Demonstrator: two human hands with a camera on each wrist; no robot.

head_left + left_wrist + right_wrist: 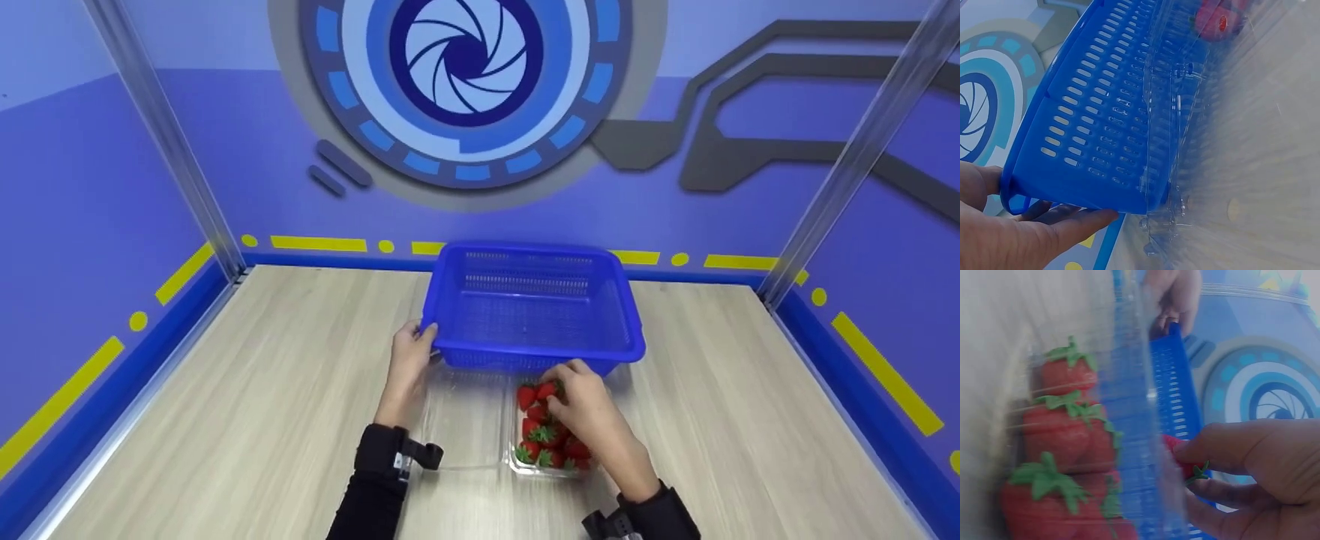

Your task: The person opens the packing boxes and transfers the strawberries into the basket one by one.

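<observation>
The left hand (409, 360) grips the left end of a blue plastic basket (525, 351), thumb and fingers at its rim; the left wrist view shows the slotted basket side (1086, 185) close up. My right hand (589, 401) is over the far end of a clear plastic clamshell (551, 472). In the right wrist view, its thumb and fingers pinch a strawberry (1190, 470) with a green leafy cap, between the clamshell and the basket. Several red strawberries (544, 433) lie inside the clamshell. Its transparent lid (465, 427) is folded open flat to the left, in front of the basket.
A light wood-grain table (300, 420) carries everything. Blue-purple printed panels (217, 157) stand behind it and on both sides, joined by metal corner posts (161, 135). The basket stands near the back panel, and its inside shows no strawberries.
</observation>
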